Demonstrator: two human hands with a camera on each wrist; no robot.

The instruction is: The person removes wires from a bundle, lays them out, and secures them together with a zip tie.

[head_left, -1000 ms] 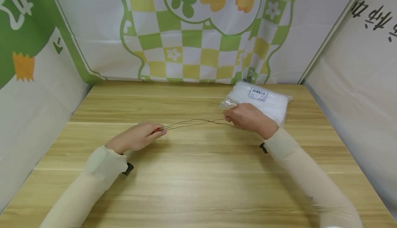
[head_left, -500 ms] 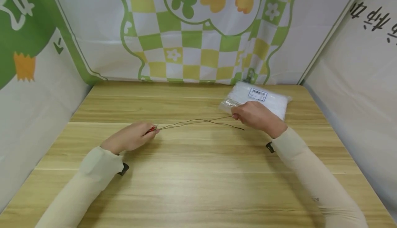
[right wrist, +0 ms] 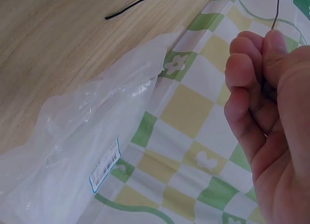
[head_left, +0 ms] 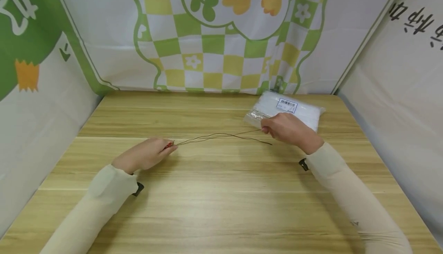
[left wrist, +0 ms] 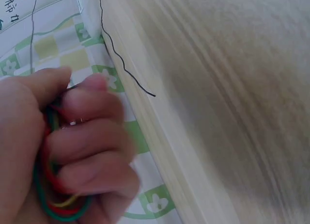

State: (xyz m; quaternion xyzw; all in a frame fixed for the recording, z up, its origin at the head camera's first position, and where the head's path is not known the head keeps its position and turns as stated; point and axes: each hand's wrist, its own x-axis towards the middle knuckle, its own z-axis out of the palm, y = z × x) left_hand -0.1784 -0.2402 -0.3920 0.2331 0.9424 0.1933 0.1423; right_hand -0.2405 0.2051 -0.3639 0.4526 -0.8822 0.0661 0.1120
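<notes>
My left hand [head_left: 147,155] grips a bundle of thin coloured cords; in the left wrist view red, green and yellow loops of the bundle [left wrist: 63,216] show in the curled palm. From its fingertips thin dark strands run right above the table. The right hand [head_left: 290,131] pinches one strand [head_left: 252,131] between thumb and fingers, drawn out between the hands. A second, wavy dark strand [head_left: 216,133] crosses it and ends freely below the right hand. That loose strand [left wrist: 125,68] also hangs in the left wrist view. Most of the bundle is hidden by the left fingers.
Behind the right hand, a clear plastic bag of white contents [head_left: 268,102] with a barcode label lies near the table's back edge. The wooden table [head_left: 214,200] is enclosed by printed cloth walls, with a checked curtain [head_left: 214,58] at the back.
The left hand has shifted left and the right hand right, widening the span between them. The loose strand's end, earlier partly behind the right hand, now shows fully.
</notes>
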